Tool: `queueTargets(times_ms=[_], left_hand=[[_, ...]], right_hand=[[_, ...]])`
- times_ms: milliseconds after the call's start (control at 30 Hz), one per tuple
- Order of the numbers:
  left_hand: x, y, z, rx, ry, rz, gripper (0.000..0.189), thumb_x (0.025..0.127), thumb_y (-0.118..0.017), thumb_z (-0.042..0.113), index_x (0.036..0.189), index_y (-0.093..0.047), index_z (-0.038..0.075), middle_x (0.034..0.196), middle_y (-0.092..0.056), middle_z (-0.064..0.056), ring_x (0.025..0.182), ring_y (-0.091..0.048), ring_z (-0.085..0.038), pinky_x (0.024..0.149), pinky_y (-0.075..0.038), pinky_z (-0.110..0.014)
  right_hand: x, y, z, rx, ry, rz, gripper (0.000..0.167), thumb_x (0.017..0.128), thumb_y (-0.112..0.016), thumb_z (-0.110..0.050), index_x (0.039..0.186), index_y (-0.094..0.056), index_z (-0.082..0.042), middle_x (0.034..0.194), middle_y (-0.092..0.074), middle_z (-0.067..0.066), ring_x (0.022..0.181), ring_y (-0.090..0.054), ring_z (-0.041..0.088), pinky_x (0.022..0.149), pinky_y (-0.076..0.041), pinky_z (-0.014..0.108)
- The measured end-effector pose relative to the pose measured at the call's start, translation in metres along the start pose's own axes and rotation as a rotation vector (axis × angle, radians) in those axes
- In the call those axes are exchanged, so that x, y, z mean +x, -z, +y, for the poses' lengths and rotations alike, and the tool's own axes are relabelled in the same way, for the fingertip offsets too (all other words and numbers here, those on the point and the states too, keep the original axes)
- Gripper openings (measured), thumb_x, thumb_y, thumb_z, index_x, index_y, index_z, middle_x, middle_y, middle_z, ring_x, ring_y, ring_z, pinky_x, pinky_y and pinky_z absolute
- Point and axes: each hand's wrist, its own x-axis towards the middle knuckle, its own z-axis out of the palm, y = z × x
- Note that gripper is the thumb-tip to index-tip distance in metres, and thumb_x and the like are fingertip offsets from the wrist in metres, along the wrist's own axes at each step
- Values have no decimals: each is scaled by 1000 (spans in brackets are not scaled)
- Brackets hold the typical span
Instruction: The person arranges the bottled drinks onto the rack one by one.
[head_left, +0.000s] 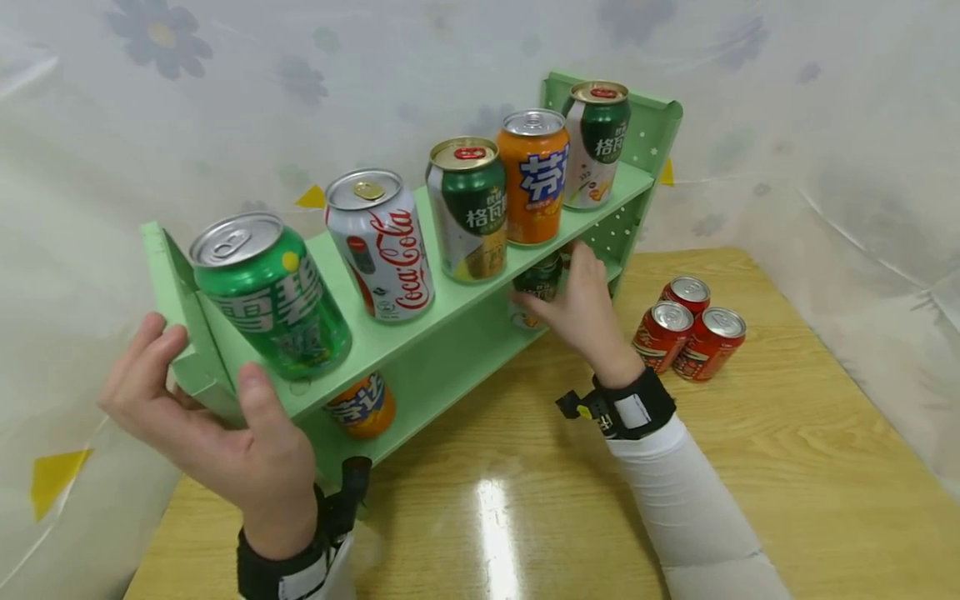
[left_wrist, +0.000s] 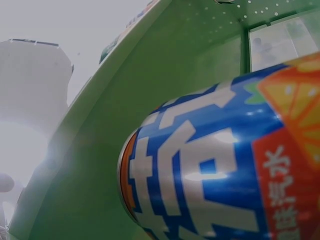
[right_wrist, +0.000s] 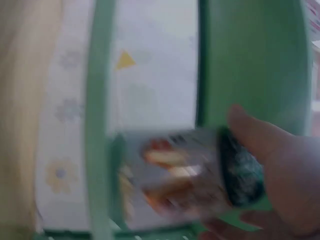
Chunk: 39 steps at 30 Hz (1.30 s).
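My right hand reaches in under the upper shelf and grips the top of a green-and-white drink can on the lower tier. In the blurred right wrist view, the thumb lies on one side of this can and the fingers on the other. My left hand is at the left end of the green two-tier rack, fingers spread and loosely bent around its corner, thumb up by the green Sprite can. An orange Fanta can stands below, large in the left wrist view.
Along the upper tier stand a white Coca-Cola can, a green-and-white can, an orange Fanta can and another green-and-white can. Several red cans cluster on the wooden table, right of the rack. A flowered sheet hangs behind.
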Motion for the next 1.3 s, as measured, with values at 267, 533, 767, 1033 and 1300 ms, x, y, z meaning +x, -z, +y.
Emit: queueTargets(times_ms=[267,533,767,1033,1300], left_hand=[[2,0,-2,-3,-27,9,42,73,-59,17,105,-55,-10,119,-53,-20,125,-44,-34,114,-35,-40],[1,1,-3,3,-23,13,41,72,-59,16,104,-55,-10,119,-53,-19,125,-44,-34,114,-35,-39],[1,0,-1,1,-21,11,41,73,-59,17,104,-55,-10,119,-53,-19,126,-44,-34,114,-35,-40],[0,0,-1,3,-20,6,42,74,-60,17,105,-55,-10,120,-53,-19,126,-44,-34,113,-36,-39],[0,2,-4,6,-14,-2,42,73,-58,15,106,-55,-10,122,-52,-20,127,-44,-34,112,-37,-39]], right_hand=[[-2,5,0,-4,-48,-18,105,77,-90,-33,147,-21,2,126,-41,24,114,-44,37,94,-42,48],[-7,-14,-1,19,-35,55,92,77,-90,-30,136,-27,2,127,-42,25,116,-48,37,101,-46,52],[-6,-15,-1,18,-51,80,87,79,-88,-28,135,-30,5,131,-43,28,122,-50,41,106,-44,54],[-4,-13,1,22,-59,44,87,81,-86,-26,140,-32,7,137,-43,29,127,-49,43,111,-42,55],[-3,-12,1,46,-47,2,87,85,-82,-23,146,-29,10,135,-44,30,119,-50,40,103,-46,53]])
